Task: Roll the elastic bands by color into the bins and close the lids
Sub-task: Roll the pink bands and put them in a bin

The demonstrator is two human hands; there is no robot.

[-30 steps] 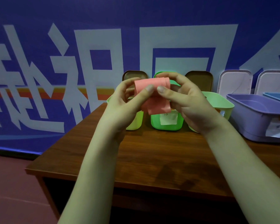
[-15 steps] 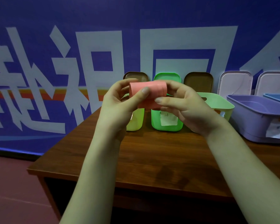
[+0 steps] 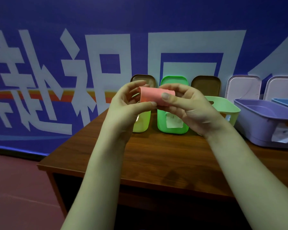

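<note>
A pink elastic band (image 3: pixel 152 97), wound into a short roll, is held in the air above the table between both hands. My left hand (image 3: pixel 125 110) pinches its left end with thumb and fingers. My right hand (image 3: pixel 189 108) grips its right end, thumb across the front. Behind the hands stand a yellow-green bin (image 3: pixel 142 123), a bright green bin (image 3: pixel 172 123) with a paper label, and a pale green bin (image 3: pixel 226 107). Their lids lean on the wall: a brown lid (image 3: pixel 143 79), a green lid (image 3: pixel 174 80) and another brown lid (image 3: pixel 205 83).
A purple bin (image 3: pixel 264 123) with a label and a blue bin (image 3: pixel 286 102) stand at the right, with two white lids (image 3: pixel 243 87) leaning behind them. The brown wooden table (image 3: pixel 156 156) ends at a front edge near me and a left corner. A blue banner wall is behind.
The hanging tail of the pink band has been wound up into the roll. Both hands stay on it, a little higher and closer together.
</note>
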